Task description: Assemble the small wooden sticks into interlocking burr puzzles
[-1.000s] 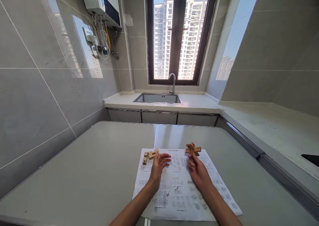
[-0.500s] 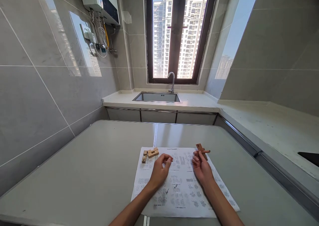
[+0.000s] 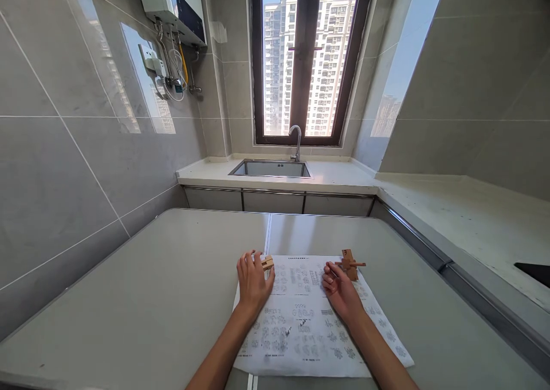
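My left hand [image 3: 254,281] reaches over the paper's upper left corner with fingers spread and thumb apart. Small light wooden blocks [image 3: 267,262] show between its thumb and fingers; more may be hidden behind it. My right hand [image 3: 341,290] is on the right side of the paper, fingers curled and drawn together. Whether anything is inside them is hidden. Just beyond its knuckles, at the paper's upper right, are brown notched wooden pieces [image 3: 351,272], one crossing another like a short bar. Under both hands lies a printed paper sheet [image 3: 296,338] with line diagrams.
The sheet lies on a pale grey table [image 3: 129,298] with a seam down its middle. Beyond stand a counter with a sink [image 3: 270,168] and a faucet [image 3: 297,141]. A white counter [image 3: 464,207] runs along the right. A water heater [image 3: 176,9] hangs at upper left.
My left hand has moved left and away from me, opening over the light blocks. My right hand has shifted slightly left, and the brown pieces beside it have turned a little more upright.
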`<state>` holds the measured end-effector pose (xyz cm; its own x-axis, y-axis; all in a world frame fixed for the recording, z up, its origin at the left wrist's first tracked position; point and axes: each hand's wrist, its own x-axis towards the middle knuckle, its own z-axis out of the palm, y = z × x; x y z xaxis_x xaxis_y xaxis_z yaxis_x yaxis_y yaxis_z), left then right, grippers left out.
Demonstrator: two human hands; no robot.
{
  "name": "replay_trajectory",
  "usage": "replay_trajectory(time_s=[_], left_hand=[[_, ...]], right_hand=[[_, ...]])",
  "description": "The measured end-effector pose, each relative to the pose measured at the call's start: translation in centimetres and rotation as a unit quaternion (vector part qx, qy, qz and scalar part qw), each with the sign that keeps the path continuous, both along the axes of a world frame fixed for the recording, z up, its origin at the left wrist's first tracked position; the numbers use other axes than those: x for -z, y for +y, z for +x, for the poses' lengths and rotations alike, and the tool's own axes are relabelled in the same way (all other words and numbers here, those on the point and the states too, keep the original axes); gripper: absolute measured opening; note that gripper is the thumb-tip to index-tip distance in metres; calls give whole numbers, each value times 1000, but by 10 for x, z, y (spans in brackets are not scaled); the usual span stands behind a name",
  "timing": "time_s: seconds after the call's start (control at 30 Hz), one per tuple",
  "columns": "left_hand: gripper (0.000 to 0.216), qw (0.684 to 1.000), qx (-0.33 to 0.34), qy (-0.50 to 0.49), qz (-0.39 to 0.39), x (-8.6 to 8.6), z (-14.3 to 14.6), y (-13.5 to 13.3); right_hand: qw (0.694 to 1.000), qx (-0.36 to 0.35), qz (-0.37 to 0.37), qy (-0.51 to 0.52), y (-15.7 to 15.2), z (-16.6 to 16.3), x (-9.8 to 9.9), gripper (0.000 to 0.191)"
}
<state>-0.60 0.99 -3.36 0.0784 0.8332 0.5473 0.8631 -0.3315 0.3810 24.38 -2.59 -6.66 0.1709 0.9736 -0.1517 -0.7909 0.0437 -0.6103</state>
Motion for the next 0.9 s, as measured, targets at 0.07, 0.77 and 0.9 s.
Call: replay_trajectory(time_s=[0.07, 0.77, 0.9], left_hand=[[34, 1000, -17, 14, -4, 2, -5, 3], [38, 935, 277, -150, -162, -7, 18, -24], [58, 899, 353, -167, -200, -16, 18, -31]], right_hand=[[1000, -15, -7, -26, -3, -6, -4, 30], [915, -30, 53, -400, -17, -36, -13, 37], [853, 45, 78, -515, -18, -34, -11, 33]])
